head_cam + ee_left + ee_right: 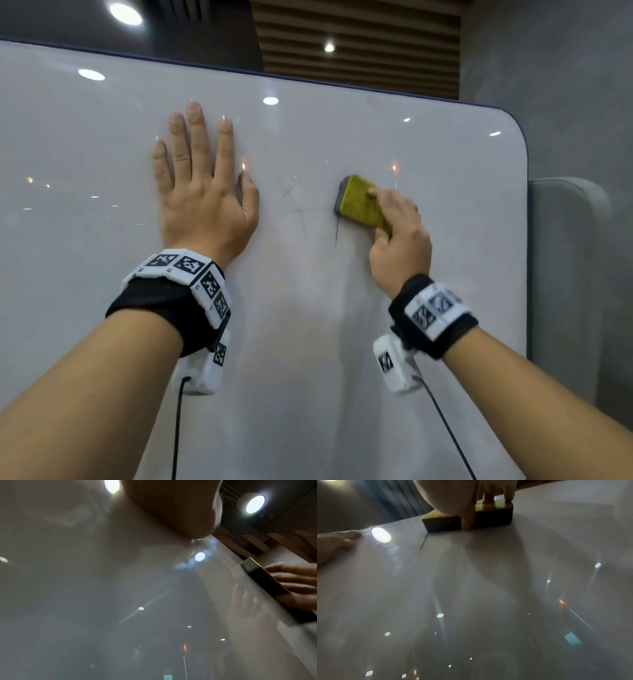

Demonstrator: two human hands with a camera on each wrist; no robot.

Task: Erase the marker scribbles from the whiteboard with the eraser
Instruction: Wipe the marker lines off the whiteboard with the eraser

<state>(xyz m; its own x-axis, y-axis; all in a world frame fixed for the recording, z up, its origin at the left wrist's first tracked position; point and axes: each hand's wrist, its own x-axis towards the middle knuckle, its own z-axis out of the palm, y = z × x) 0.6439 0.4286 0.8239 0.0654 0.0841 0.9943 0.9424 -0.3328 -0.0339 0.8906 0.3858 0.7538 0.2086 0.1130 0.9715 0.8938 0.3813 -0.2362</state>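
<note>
The right hand (399, 240) grips a yellow-backed eraser (361, 204), thumb on its lower edge and fingers curled over the top, its dark pad flat against the whiteboard (308, 342). Just left of the eraser lie faint grey marker scribbles (301, 205); one darker stroke runs down from its lower left corner. Further left, the left hand (202, 192) lies flat on the board, fingers straight and slightly spread. Both wrists wear black bands with patterned white blocks.
</note>
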